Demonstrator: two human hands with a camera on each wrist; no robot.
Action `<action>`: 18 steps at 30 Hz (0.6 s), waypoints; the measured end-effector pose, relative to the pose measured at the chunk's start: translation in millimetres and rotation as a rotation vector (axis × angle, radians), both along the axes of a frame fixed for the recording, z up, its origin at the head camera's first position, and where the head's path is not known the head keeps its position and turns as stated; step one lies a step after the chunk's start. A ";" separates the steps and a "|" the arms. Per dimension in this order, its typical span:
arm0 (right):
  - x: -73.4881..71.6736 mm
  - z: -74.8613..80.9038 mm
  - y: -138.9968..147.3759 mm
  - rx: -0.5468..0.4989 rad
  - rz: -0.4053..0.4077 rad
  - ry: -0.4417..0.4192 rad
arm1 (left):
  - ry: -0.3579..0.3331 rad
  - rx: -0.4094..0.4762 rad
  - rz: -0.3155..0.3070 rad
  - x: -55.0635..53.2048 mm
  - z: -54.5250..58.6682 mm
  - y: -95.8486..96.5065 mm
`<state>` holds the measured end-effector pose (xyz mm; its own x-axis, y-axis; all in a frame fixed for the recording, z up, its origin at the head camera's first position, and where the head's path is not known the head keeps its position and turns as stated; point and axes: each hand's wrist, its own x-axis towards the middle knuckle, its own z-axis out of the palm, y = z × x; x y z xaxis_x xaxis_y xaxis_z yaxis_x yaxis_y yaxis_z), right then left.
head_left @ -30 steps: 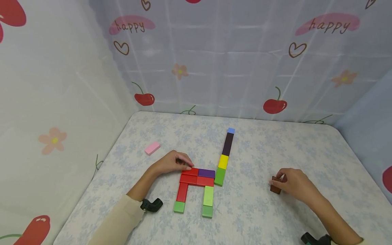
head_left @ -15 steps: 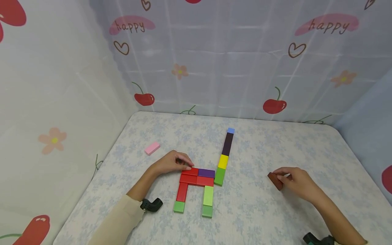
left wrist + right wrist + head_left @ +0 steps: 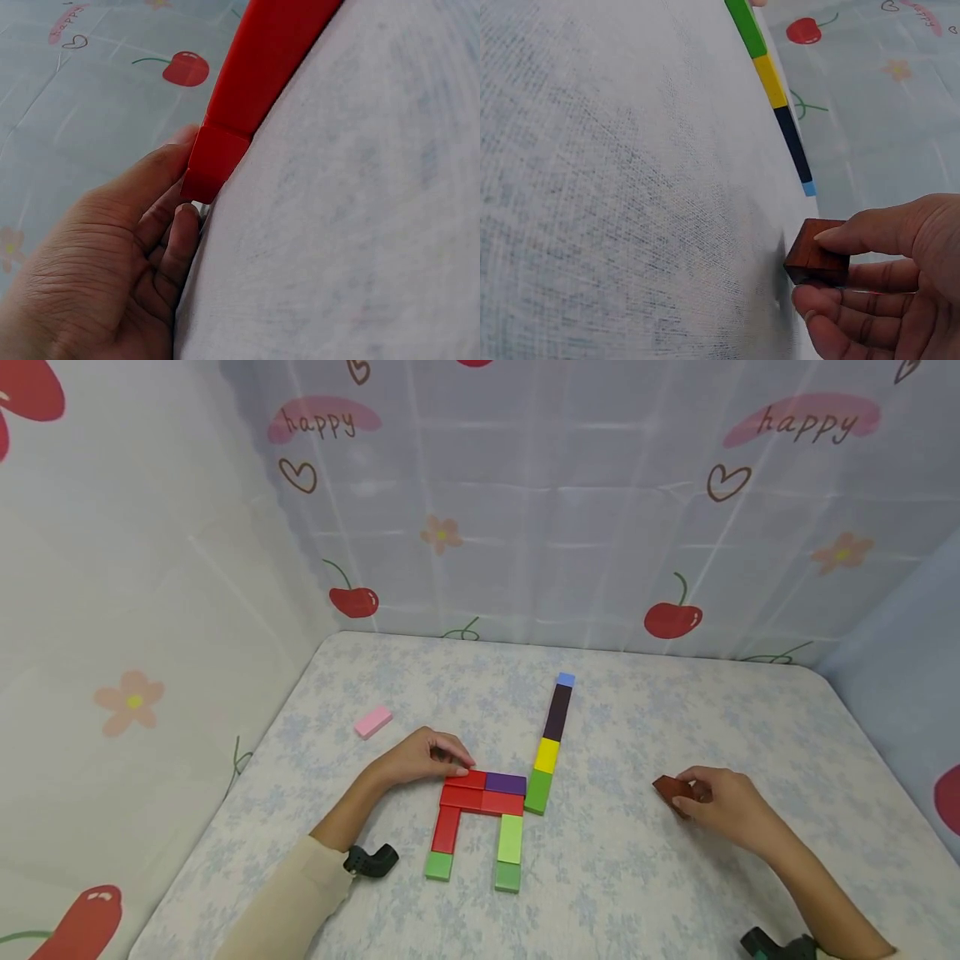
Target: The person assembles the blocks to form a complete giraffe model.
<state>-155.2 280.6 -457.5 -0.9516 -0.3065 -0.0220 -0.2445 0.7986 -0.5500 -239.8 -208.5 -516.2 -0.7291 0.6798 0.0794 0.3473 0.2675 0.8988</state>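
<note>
At the upper left corner of a flat figure of coloured blocks, my left hand (image 3: pixel 416 756) holds the end of a red block (image 3: pixel 471 781), its thumb and fingertips at the edges. A purple block (image 3: pixel 506 785) lies against that red one, with two more red blocks (image 3: pixel 462 798) in the row below. Off to the right, my right hand (image 3: pixel 731 806) pinches a brown wooden block (image 3: pixel 817 251) between thumb and fingers, tilted and close over the table. In the head view the fingers cover part of the brown block.
Two legs of red and green blocks (image 3: pixel 510 839) extend toward me. A slanting line of green, yellow (image 3: pixel 547 756), dark and blue blocks rises from the figure's right side. A pink block (image 3: pixel 373 722) lies at the left on the floral tablecloth (image 3: pixel 615 877). Printed curtains (image 3: pixel 540 527) surround the table.
My right hand has turned the brown block in its fingers and shifted it slightly left and away from me. The left hand and the laid-out blocks stay as they were.
</note>
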 end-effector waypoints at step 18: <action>-80.2 -9.0 -25.9 0.067 -0.040 0.167 | 0.045 0.007 -0.020 0.3 -1.3 -1.4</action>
